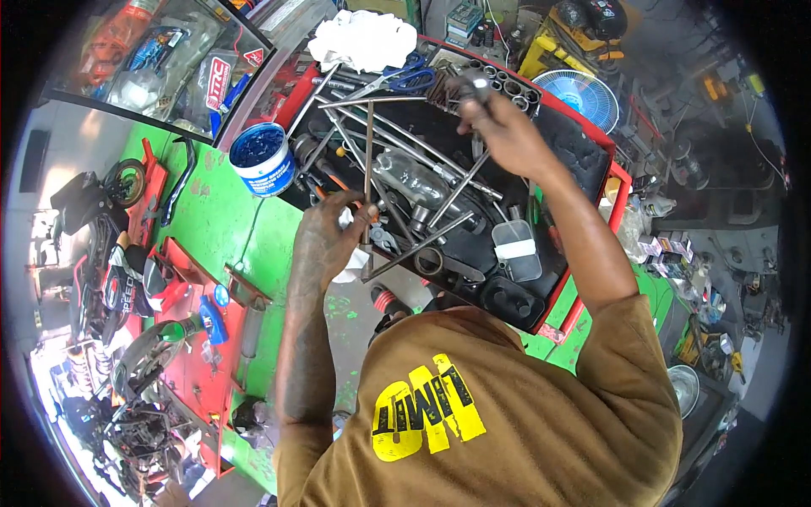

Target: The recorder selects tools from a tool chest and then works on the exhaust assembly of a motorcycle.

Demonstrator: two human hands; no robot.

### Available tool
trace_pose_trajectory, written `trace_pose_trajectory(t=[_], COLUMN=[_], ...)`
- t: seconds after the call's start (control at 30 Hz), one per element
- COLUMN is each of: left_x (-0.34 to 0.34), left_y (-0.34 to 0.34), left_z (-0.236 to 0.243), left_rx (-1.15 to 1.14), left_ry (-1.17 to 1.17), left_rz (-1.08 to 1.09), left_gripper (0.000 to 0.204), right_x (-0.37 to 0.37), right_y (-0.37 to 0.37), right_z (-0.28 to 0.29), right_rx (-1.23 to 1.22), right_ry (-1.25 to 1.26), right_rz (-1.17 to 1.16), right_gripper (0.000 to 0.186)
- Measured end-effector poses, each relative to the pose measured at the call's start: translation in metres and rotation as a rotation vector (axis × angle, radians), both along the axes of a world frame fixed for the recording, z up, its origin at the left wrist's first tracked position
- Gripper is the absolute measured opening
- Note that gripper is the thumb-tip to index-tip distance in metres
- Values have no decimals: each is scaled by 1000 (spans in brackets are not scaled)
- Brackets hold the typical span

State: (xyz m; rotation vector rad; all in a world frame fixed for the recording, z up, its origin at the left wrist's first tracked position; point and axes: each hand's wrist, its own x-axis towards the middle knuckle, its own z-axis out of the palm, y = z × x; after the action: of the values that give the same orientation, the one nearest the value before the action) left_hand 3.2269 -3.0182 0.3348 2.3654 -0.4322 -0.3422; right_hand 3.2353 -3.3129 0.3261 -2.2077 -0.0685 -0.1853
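Observation:
My left hand (328,235) is closed around the shaft of a long T-handle wrench (369,152), with a crumpled white cloth (351,265) by its fingers. The wrench's crossbar lies over the far part of a black-topped tool cart (557,150). Over the cart's far side, my right hand (509,135) is closed on a dark piece with a shiny end, too blurred to name. It is next to a row of metal sockets (512,87). Several long T-handle and bar wrenches (411,144) lie crossed between my hands, around a clear plastic bottle (411,177).
A blue-and-white tub (260,158) of dark blue paste stands at the cart's left. Blue-handled scissors (410,79) lie near a bunched white rag (363,40). Toward me are a clear box (517,251) and a black tray (512,302). Beyond the cart is a blue fan (577,99).

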Motion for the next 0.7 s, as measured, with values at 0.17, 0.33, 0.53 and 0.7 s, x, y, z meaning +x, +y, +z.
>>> trace_pose_trajectory(t=[0.17,0.33,0.53,0.7], left_x=[-11,-42,-80,-64], left_y=[30,104,84,44], left_z=[-3,-63,-180,-276], left_rx=[-237,-630,-554,-840], left_ry=[-72,148,753,991], left_rz=[151,501,461,370], left_gripper=[24,27,39,51], right_x=[-45,-109,-178,-223], right_y=[-12,-31,-29,25], right_z=[53,87,57,59], right_rx=[680,852,746,390], right_ry=[-103,-50,16,157], right_rz=[-66,-254,-434,-599], right_gripper=[56,73,81,83])
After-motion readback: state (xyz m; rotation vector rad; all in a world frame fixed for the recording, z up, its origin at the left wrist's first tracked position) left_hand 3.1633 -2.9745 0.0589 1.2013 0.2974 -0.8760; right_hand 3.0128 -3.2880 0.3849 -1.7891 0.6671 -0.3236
